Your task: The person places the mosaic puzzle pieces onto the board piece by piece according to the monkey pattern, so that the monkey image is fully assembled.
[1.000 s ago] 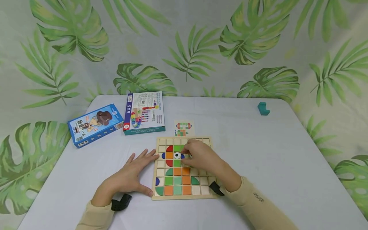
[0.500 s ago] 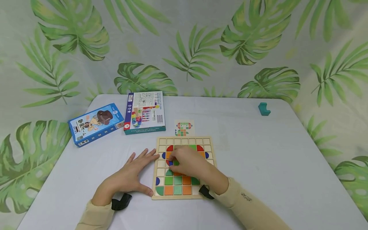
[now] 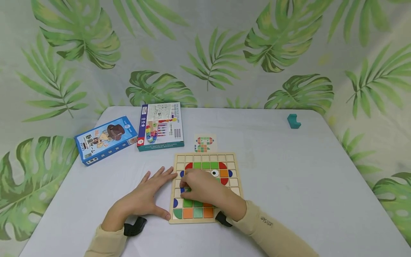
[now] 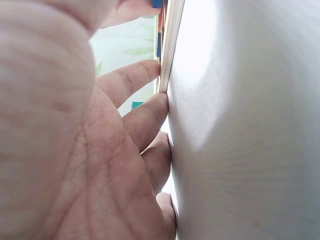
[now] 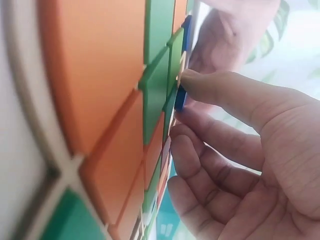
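A wooden grid board [image 3: 192, 221] lies on the white table, many of its squares filled with red, green, orange and blue tiles and round eye tiles. Over its left part, my right hand [image 3: 205, 187] pinches a small blue tile [image 3: 182, 190] between thumb and forefinger. The right wrist view has this blue tile [image 5: 180, 99] on edge at the board's surface; whether it sits in a square I cannot tell. My left hand [image 3: 144, 198] lies with spread fingers along the board's left edge, fingertips and thumb touching it. My right hand covers several middle tiles.
A picture card [image 3: 206, 142] with a similar coloured figure lies behind the board. To the back left are a blue box [image 3: 106, 139] and a white and teal box [image 3: 161, 125]. A teal notched block [image 3: 293, 121] stands at the far right.
My right hand has moved left and slightly toward me across the board with the blue tile, uncovering the right-hand eye tile and its neighbours. My left hand has stayed in place.
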`<state>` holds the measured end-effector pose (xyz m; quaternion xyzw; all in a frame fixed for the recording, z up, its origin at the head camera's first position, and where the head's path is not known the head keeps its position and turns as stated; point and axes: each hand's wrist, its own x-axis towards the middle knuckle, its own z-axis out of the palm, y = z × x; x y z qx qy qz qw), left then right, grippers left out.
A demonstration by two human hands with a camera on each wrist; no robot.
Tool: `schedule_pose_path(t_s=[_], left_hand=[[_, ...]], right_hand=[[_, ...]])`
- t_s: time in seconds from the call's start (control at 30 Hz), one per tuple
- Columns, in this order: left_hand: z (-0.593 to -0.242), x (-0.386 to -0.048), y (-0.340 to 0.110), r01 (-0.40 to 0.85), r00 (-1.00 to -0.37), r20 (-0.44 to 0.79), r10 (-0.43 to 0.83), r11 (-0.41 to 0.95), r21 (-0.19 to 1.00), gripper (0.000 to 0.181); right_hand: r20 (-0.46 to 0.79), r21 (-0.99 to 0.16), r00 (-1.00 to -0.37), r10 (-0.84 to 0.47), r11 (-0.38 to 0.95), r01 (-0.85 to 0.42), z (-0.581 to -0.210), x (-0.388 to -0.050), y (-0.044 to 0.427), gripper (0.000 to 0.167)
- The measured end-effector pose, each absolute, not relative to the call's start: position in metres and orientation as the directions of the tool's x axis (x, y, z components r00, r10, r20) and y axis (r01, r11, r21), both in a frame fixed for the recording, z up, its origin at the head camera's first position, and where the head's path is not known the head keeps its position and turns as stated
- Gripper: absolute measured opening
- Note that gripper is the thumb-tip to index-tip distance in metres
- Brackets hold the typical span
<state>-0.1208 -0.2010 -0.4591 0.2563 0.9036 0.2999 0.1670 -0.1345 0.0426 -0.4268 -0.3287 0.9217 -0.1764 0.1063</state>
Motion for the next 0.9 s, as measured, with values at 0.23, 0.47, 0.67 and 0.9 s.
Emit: schedule_pose_path(t_s=[0.23, 0.47, 0.67, 0.9], left_hand=[[-0.459, -0.121, -0.202, 0.370, -0.811, -0.136, 0.569, 0.679, 0.633, 0.122], [-0.458, -0.120, -0.200, 0.361, -0.812, -0.145, 0.565, 0.682, 0.636, 0.121], [-0.457, -0.120, -0.198, 0.360, -0.812, -0.145, 0.565, 0.681, 0.638, 0.122], [-0.456, -0.120, -0.199, 0.355, -0.812, -0.146, 0.565, 0.677, 0.645, 0.121]], right_hand=[[-0.077, -0.377, -0.757, -0.649, 0.722, -0.580, -0.427, -0.132, 0.034, 0.021], [-0.070, -0.362, -0.749, -0.658, 0.717, -0.596, -0.427, -0.132, 0.029, 0.021], [-0.072, -0.364, -0.765, -0.640, 0.731, -0.577, -0.425, -0.131, 0.031, 0.017], [-0.056, -0.347, -0.752, -0.657, 0.719, -0.602, -0.427, -0.134, 0.026, 0.009]])
